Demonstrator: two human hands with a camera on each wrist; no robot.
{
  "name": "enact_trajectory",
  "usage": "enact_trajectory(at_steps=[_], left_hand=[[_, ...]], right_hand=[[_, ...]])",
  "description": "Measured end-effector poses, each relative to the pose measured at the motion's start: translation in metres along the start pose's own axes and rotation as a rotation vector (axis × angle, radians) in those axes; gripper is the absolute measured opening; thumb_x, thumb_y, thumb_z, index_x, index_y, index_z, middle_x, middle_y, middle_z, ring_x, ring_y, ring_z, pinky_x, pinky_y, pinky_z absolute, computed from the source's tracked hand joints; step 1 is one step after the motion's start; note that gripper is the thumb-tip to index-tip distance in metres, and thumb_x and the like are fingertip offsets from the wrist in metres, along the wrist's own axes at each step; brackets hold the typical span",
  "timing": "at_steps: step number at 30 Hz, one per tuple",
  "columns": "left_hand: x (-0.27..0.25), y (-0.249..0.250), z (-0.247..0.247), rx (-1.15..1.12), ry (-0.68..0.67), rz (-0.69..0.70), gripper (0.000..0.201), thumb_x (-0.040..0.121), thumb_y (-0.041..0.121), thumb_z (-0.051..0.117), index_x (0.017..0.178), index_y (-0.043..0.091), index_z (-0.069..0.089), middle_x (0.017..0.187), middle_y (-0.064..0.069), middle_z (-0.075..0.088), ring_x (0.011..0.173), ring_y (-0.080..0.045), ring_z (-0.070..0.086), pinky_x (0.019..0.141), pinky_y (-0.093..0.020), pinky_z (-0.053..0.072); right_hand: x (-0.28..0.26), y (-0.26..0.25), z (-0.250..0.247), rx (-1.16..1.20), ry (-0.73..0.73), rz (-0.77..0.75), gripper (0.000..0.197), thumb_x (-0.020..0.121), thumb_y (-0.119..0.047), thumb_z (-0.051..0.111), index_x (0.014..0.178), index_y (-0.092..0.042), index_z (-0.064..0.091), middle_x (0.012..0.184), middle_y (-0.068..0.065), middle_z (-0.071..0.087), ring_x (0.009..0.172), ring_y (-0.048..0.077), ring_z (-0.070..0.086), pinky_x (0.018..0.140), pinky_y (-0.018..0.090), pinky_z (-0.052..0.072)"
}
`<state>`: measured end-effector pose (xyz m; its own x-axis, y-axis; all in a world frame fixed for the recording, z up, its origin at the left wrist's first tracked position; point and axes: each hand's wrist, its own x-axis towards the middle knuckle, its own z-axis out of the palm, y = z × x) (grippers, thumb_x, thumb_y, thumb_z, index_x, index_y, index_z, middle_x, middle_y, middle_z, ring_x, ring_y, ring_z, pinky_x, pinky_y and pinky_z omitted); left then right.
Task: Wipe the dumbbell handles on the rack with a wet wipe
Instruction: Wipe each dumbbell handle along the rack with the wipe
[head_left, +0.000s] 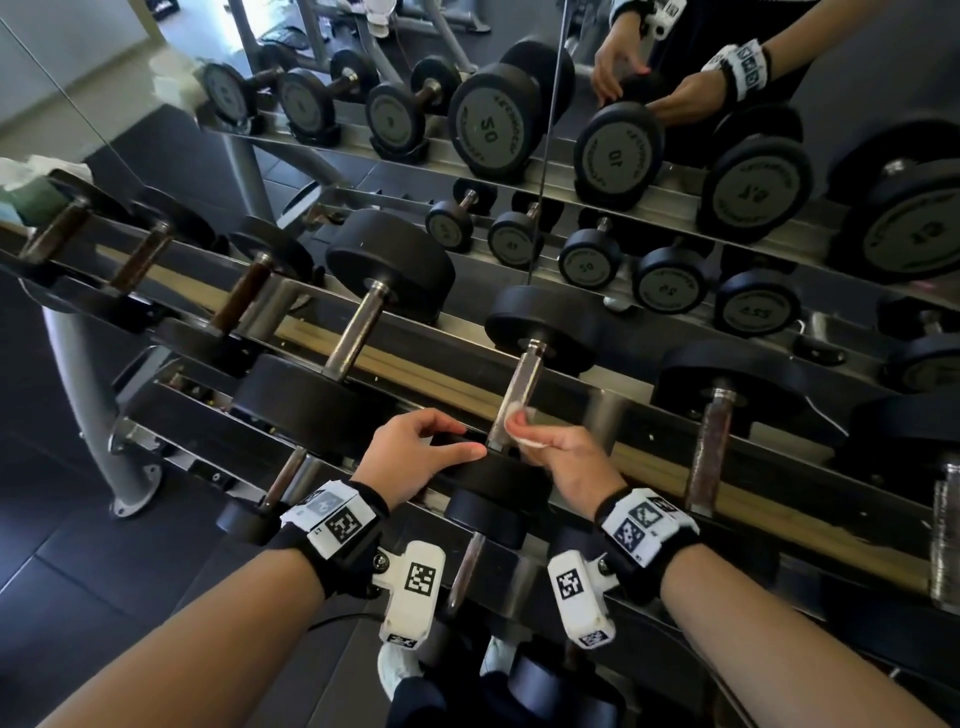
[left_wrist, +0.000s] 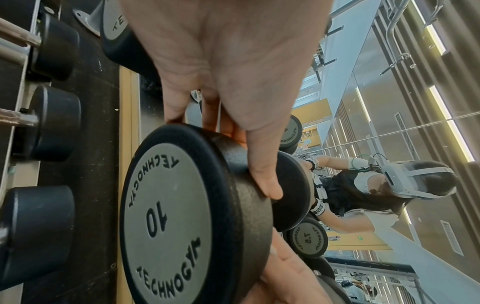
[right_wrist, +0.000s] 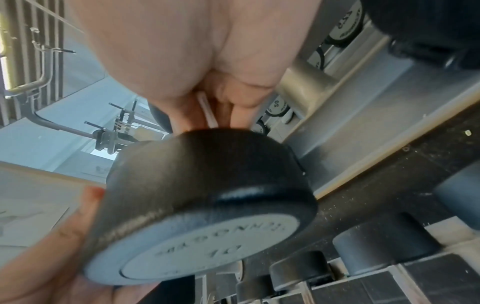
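A black dumbbell marked 10 (left_wrist: 166, 218) lies on the top tier of the rack (head_left: 649, 467), right in front of me. My left hand (head_left: 467, 441) grips its near head (head_left: 488, 475), thumb (left_wrist: 265, 176) on the rim and fingers curled over the far side. My right hand (head_left: 519, 427) pinches a small white wet wipe (head_left: 531, 440) and presses it against the lower end of the steel handle (head_left: 522, 384). The right wrist view shows the wipe (right_wrist: 207, 113) as a white strip between the fingers above the head (right_wrist: 207, 195). The handle is hidden in both wrist views.
Neighbouring dumbbells sit close on the left (head_left: 353, 338) and right (head_left: 714, 441), with smaller ones on the lower tier (head_left: 467, 561). A mirror (head_left: 545, 130) behind the rack reflects the weights and my hands. A white and green bundle (head_left: 31, 187) sits at the rack's far left end.
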<state>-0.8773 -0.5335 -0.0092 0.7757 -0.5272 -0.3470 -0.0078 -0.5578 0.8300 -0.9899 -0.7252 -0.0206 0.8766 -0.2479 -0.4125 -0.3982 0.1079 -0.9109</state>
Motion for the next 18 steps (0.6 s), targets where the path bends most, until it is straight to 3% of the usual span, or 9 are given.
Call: enact_trajectory(at_steps=[2,3,4,6,8,10,12,15,18], left_hand=[[0.000,0.000,0.000,-0.003,-0.013,0.001,0.040,0.062,0.054,0.085,0.096,0.036,0.071,0.095,0.011,0.073,0.086,-0.001,0.069,0.081,-0.027,0.059],[0.000,0.000,0.000,-0.006,-0.014,0.001,0.042,0.061,0.055,0.084,0.096,0.036,0.071,0.095,0.011,0.073,0.086,-0.001,0.069,0.081,-0.028,0.059],[-0.001,0.000,0.000,-0.011,-0.014,0.002,0.045,0.059,0.058,0.083,0.096,0.035,0.071,0.095,0.011,0.073,0.086,-0.001,0.069,0.081,-0.028,0.059],[-0.002,0.000,0.000,-0.019,-0.014,0.006,0.054,0.052,0.066,0.079,0.096,0.036,0.071,0.096,0.010,0.073,0.087,-0.002,0.069,0.081,-0.026,0.058],[-0.004,0.001,0.000,-0.018,-0.009,0.009,0.058,0.049,0.070,0.076,0.096,0.037,0.071,0.097,0.010,0.072,0.087,0.000,0.068,0.078,-0.021,0.056],[-0.005,0.001,0.001,-0.016,-0.004,0.008,0.053,0.052,0.067,0.077,0.096,0.038,0.070,0.096,0.011,0.072,0.085,0.003,0.067,0.072,-0.016,0.053],[-0.004,0.001,0.001,-0.016,-0.004,0.011,0.052,0.053,0.067,0.077,0.096,0.038,0.070,0.096,0.010,0.072,0.085,0.004,0.067,0.071,-0.014,0.052],[-0.004,0.001,0.001,-0.036,-0.003,0.007,0.054,0.051,0.067,0.077,0.096,0.037,0.071,0.096,0.011,0.072,0.086,0.003,0.067,0.074,-0.017,0.054],[-0.003,0.000,0.002,-0.034,0.000,0.005,0.048,0.056,0.062,0.081,0.096,0.037,0.071,0.096,0.012,0.072,0.087,0.002,0.067,0.078,-0.021,0.055]], right_hand=[[0.001,-0.004,-0.008,0.009,-0.056,0.033,0.017,0.081,-0.030,0.074,0.095,-0.024,0.081,0.111,0.011,0.074,0.112,0.028,0.066,0.107,0.039,0.047],[0.004,-0.005,-0.014,0.007,-0.040,0.033,0.012,0.084,-0.023,0.073,0.093,-0.026,0.081,0.112,0.016,0.073,0.111,0.034,0.065,0.105,0.041,0.048],[0.009,-0.006,-0.020,0.000,0.023,0.015,0.019,0.090,-0.015,0.068,0.093,-0.028,0.081,0.112,0.016,0.072,0.111,0.037,0.064,0.102,0.041,0.051],[0.015,-0.007,-0.029,0.011,0.223,-0.058,0.034,0.097,-0.007,0.055,0.103,-0.031,0.077,0.116,0.006,0.071,0.113,0.029,0.065,0.100,0.037,0.051],[0.020,-0.007,-0.027,-0.038,0.307,-0.107,0.036,0.099,-0.010,0.051,0.119,-0.032,0.070,0.120,-0.003,0.067,0.113,0.015,0.062,0.102,0.027,0.048],[0.019,-0.005,-0.016,-0.155,0.190,-0.094,0.037,0.102,-0.017,0.049,0.127,-0.039,0.063,0.123,-0.011,0.063,0.106,0.000,0.056,0.089,0.004,0.042],[0.016,0.001,-0.007,-0.179,0.081,-0.077,0.034,0.103,-0.024,0.049,0.131,-0.040,0.060,0.130,-0.017,0.055,0.111,-0.007,0.050,0.084,-0.005,0.035],[0.003,0.006,-0.007,-0.139,-0.005,-0.042,0.026,0.096,-0.044,0.056,0.118,-0.041,0.069,0.125,-0.016,0.065,0.119,0.000,0.055,0.099,0.012,0.039],[-0.005,0.006,-0.013,-0.331,-0.087,-0.041,0.022,0.098,-0.038,0.055,0.101,-0.048,0.074,0.105,-0.019,0.073,0.106,0.000,0.063,0.095,0.022,0.047]])
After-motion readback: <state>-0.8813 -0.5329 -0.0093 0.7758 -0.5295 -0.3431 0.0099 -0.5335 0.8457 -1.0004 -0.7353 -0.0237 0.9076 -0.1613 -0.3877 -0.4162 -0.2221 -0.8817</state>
